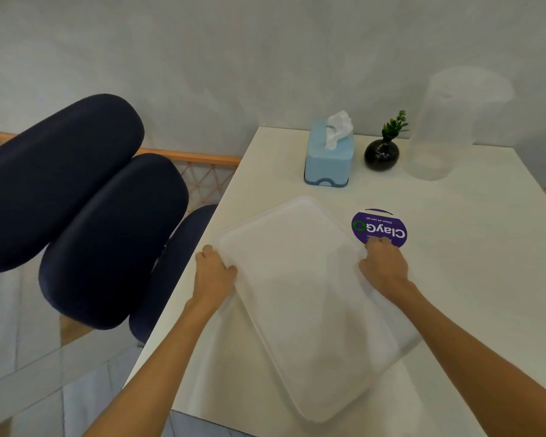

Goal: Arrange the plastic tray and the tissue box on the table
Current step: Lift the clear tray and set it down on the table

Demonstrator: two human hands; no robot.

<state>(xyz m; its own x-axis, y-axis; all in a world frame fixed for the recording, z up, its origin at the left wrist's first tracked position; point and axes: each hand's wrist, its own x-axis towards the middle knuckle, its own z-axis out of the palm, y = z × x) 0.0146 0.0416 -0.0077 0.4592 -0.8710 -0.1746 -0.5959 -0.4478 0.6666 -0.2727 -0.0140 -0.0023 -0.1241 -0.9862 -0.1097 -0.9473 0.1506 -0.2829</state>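
A translucent white plastic tray (306, 298) lies at an angle on the white table (473, 279), its long side running from far left to near right. My left hand (213, 274) grips the tray's left edge near the far corner. My right hand (383, 266) grips its right edge, fingers curled over the rim. A light blue tissue box (327, 162) with a white tissue sticking out stands upright at the back of the table, apart from the tray.
A small black vase with a green sprig (382, 154) stands right of the tissue box, and a clear plastic jug (435, 137) beyond it. A round purple sticker (379, 227) lies by my right hand. Dark blue chair cushions (85, 209) sit left of the table.
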